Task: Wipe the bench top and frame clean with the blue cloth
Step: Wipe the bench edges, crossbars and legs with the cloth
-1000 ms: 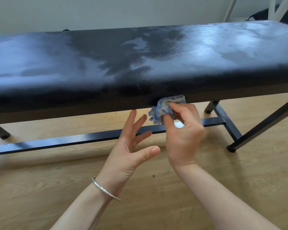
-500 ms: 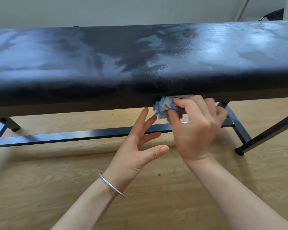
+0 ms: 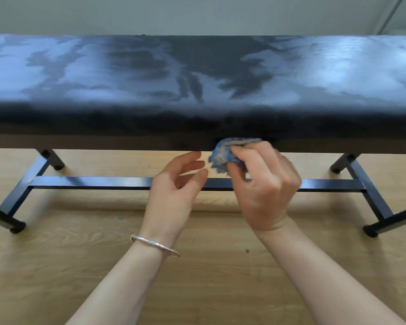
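Right hand (image 3: 265,188) presses bunched blue cloth (image 3: 223,156) against bench (image 3: 197,127) edge.

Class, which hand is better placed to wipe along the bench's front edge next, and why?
The right hand: it grips the blue cloth against the front edge of the bench. The left hand hovers beside it, fingers relaxed, holding nothing.

Your right hand (image 3: 265,186) is knuckles-up, fingers curled round the blue cloth (image 3: 220,158). Just left of it, your left hand (image 3: 174,184) hangs loose, fingers half bent. Both forearms are stretched forward.
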